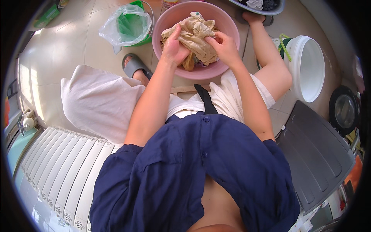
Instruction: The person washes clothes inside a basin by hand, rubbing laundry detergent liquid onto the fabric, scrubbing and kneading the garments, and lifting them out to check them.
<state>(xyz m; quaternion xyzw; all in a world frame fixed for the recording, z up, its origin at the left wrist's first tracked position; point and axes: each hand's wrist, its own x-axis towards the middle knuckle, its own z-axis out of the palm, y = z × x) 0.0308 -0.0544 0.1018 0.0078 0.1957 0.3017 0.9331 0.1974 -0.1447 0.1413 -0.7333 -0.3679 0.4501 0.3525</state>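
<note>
A bunched beige cloth [197, 37], wrinkled and wet-looking, is held between my hands over a pink plastic basin [232, 17]. My left hand [175, 47] supports its left side, thumb pointing up along the fabric. On the right, my right hand [224, 47] pinches a fold between thumb and fingers. Below the cloth, a yellowish-brown piece of fabric [188, 63] lies in the basin, with other cloth partly hidden beneath. The basin stands on the tiled floor between my feet.
Left of the basin stands a green bucket [139, 42] lined with a clear plastic bag [108, 29]. A white bucket [311, 69] lies on its side at right. A grey basin [268, 12] holds dark and white cloth. A radiator [66, 174] and a dark panel [316, 156] flank me.
</note>
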